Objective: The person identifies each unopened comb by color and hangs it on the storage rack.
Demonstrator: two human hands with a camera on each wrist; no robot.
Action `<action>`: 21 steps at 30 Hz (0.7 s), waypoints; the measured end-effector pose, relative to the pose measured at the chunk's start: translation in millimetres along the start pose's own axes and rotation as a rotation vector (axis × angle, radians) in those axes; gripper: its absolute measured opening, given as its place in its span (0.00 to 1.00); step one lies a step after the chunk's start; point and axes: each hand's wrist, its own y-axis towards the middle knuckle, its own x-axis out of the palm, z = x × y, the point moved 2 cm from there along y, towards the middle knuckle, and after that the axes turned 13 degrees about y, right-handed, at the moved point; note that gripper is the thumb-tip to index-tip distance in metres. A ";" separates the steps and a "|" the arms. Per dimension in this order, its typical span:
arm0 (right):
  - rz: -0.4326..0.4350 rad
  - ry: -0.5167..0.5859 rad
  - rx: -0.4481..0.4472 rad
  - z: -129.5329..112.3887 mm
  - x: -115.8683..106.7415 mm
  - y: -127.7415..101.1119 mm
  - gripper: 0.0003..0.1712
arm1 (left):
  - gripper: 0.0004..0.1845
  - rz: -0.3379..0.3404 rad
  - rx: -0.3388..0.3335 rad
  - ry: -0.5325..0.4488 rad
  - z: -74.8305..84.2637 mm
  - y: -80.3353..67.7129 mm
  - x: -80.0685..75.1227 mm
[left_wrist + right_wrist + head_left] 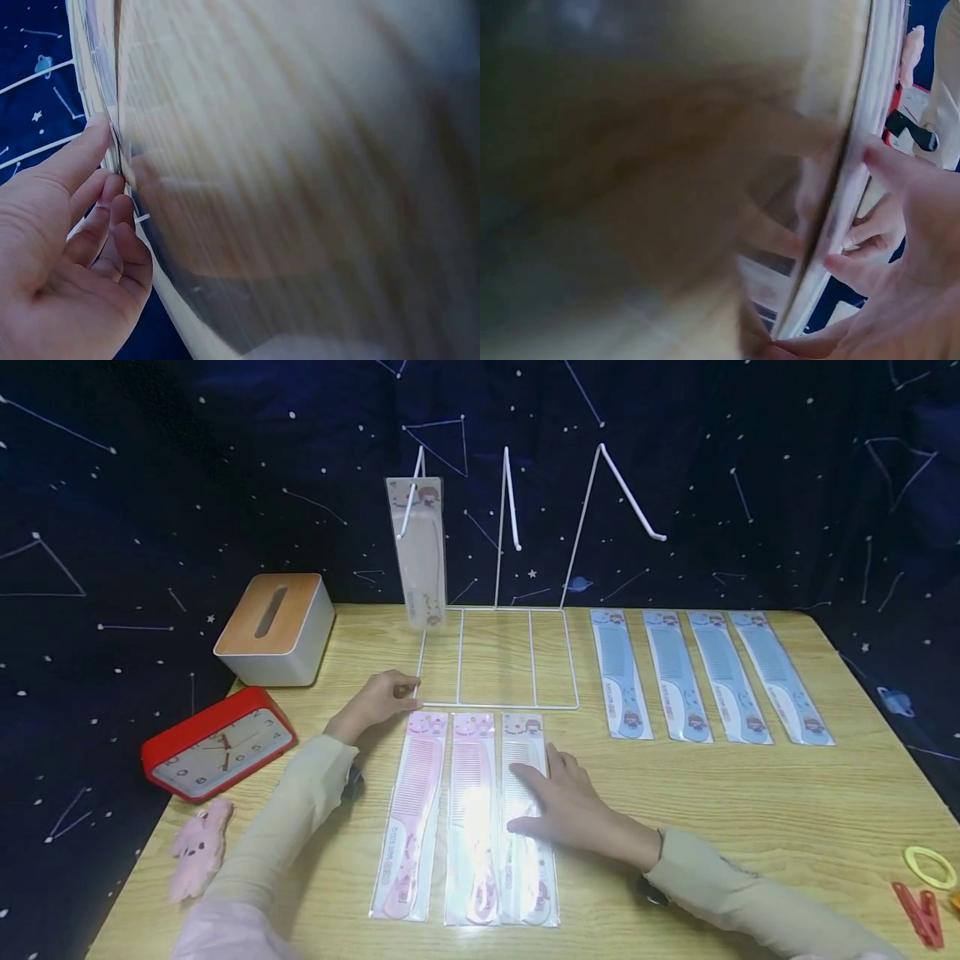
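Head view: your right hand (570, 802) lies flat, fingers spread, on the white packaged comb (528, 818), the rightmost of three lying side by side near the table's front edge; two pink combs (442, 814) sit just left of it. Your left hand (378, 697) rests with relaxed fingers at the front left corner of the wire rack (498, 656), touching its base frame. One packaged comb (420, 552) already hangs on the rack's left hook; the middle and right hooks are bare. Judged step: picking up the white comb for hanging. The next move calls for lifting the pack's edge off the table, since it lies flat and slick.

Four blue combs (708, 677) lie right of the rack, well apart from your hands. Tissue box (277, 627), red clock (217, 743) and pink plush (198, 847) stand left; red clips (921, 914) far right. Nothing blocks the hooks.

Left wrist view: fingers (82, 161) loosely extended against the thin wire; the rest is blurred.

Right wrist view: fingertips (881, 161) press on the pack's edge; heavy blur otherwise.
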 end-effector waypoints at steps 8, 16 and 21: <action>0.013 0.045 0.027 3.5 -11.4 -4.3 0.44 | 0.27 0.007 0.017 0.010 0.4 0.8 -0.7; 0.062 0.175 0.047 9.9 -15.6 -7.9 0.44 | 0.27 0.026 0.036 0.022 -1.9 2.8 -0.3; 0.052 0.256 0.070 11.7 -17.3 -8.9 0.47 | 0.27 0.018 0.033 0.028 -1.9 3.2 1.6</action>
